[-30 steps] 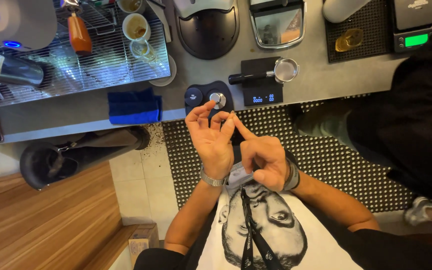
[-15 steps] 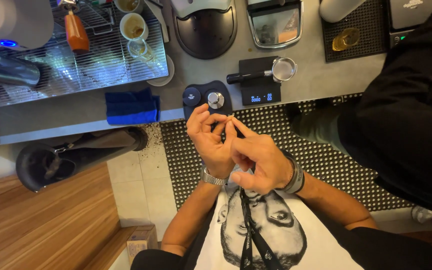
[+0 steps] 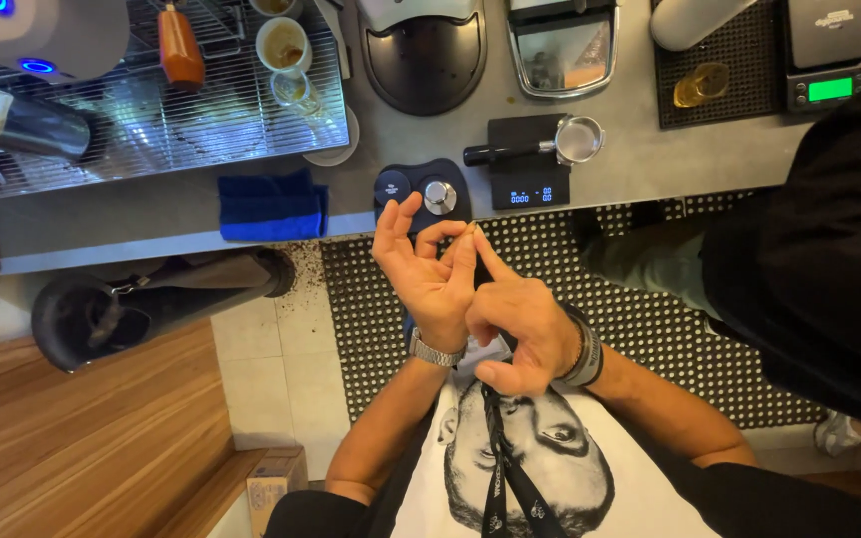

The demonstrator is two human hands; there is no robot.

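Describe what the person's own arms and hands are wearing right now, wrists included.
Both forearms are bare, with no sleeves reaching them, and neither hand is gloved. The left hand has a silver metal link watch band at the wrist. The right hand has a grey band on its wrist, next to a thinner dark bracelet. I cannot make out any rings.

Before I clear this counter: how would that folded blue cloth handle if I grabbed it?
The folded blue cloth looks soft, so it would probably flop and unfold. It likely weighs little. Lying flat at the counter edge, it should slide, not roll.
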